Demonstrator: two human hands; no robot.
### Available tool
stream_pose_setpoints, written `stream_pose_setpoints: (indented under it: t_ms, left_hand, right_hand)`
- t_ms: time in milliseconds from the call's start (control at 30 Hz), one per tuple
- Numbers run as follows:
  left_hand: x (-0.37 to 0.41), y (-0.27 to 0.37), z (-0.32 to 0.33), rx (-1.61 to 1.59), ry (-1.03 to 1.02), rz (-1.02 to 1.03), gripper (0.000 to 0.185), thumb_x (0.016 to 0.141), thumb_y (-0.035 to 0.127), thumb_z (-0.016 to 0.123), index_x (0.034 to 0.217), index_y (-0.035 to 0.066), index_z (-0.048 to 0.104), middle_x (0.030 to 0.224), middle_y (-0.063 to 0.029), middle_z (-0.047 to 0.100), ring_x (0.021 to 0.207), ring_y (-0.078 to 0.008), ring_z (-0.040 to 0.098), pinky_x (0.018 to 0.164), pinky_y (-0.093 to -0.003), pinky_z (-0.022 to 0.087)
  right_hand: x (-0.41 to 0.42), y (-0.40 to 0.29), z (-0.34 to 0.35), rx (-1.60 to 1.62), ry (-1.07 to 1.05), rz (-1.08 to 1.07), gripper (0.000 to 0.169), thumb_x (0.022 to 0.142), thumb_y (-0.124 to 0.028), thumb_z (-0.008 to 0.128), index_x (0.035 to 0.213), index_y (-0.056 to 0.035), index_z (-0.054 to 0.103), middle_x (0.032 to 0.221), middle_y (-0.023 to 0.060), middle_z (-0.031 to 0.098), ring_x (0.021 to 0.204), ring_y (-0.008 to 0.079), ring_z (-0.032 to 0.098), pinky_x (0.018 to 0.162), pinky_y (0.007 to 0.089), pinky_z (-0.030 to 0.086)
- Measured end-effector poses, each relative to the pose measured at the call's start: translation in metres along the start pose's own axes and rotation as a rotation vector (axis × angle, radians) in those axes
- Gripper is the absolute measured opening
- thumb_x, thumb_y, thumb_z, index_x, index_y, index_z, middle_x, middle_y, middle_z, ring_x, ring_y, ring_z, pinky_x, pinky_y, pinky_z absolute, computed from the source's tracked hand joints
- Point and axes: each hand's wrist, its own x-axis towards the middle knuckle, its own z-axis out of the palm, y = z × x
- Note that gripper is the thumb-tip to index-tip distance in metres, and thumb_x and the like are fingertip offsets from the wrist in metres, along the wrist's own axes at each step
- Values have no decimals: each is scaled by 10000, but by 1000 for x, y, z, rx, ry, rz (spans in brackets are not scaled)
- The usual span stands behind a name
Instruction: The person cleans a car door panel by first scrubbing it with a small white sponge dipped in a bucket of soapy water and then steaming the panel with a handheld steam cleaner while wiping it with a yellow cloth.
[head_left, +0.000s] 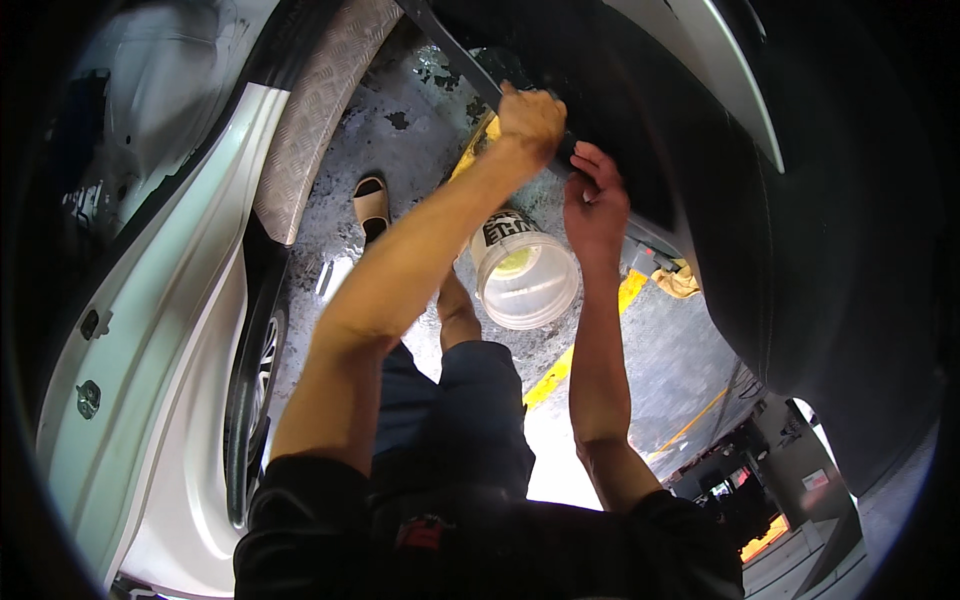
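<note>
My left hand is closed at a long black strip along the lower edge of a dark car door panel, its thumb lying by the strip. Its curled fingers hide what is under the palm. Lower down the same edge, my right hand has its fingers bent and apart, the fingertips close to the panel; I see nothing held in it. Below and between both forearms, a translucent plastic bucket bearing black print is on the floor, with something yellowish at its bottom.
To the left are a white car body with a metal door striker, a diamond-plate running board and a wheel. The worn floor carries yellow lines. A tan cloth lies beyond my right forearm.
</note>
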Motion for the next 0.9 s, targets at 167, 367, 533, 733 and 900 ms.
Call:
stream_pose_setpoints:
  t_ms: [167,367,533,733,900]
  left_hand:
    - [-3,44,5,-345,0,-83,214,781,192,779,967,88,750,1005,-157,755,974,-322,741,906,-465,560]
    - [8,3,-16,-866,-222,-185,285,742,159,776,982,12,731,974,-180,745,870,-287,750,766,-373,596]
    - [-55,8,-14,-1414,471,-243,178,795,26,721,967,-17,728,923,-174,749,824,-301,743,785,-367,574]
    - [-114,52,42,-1171,750,-496,477,851,-55,620,1315,-29,508,1415,-316,494,1131,-358,668,960,-394,515]
    - [-75,62,24,-1653,309,-654,616,970,151,588,1428,-85,250,1417,-299,420,1339,-394,478,1105,-423,385]
  right_hand:
    - [1,-13,-15,-103,58,113,486,846,116,545,1314,4,610,1234,175,667,1114,250,684,953,357,574]
    - [5,-28,-28,-79,47,63,421,894,63,586,1308,0,631,1306,155,654,1178,256,654,1028,365,535]
    - [13,-29,-24,-180,19,-2,364,924,-34,624,1288,-32,648,1289,125,675,1161,259,656,1014,367,512]
    - [24,-43,-15,-299,-110,64,367,944,-36,609,1309,-43,640,1299,113,680,1214,240,627,1064,354,445]
    - [31,-50,-4,-211,-197,141,374,943,-26,613,1317,-27,627,1200,186,692,1049,234,665,949,351,503]
